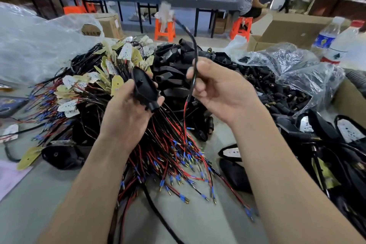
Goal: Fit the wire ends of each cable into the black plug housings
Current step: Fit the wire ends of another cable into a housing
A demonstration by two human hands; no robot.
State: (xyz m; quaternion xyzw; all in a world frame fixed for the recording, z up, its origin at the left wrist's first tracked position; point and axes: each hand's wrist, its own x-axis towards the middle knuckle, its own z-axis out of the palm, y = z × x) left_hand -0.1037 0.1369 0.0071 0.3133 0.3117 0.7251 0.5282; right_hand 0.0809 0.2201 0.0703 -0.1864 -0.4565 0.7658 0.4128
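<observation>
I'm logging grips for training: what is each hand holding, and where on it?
The left hand grips a black plug housing round its body; the right hand pinches a black cable near its split wire ends.

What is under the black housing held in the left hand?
The left hand grips the black housing from below; beneath lies a heap of red and black wires with blue-sleeved ends. The heap hides the table there.

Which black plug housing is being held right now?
The plug housing gripped in the left hand, up above the wire pile; the other housings lie loose on the table. The right hand holds a cable.
</observation>
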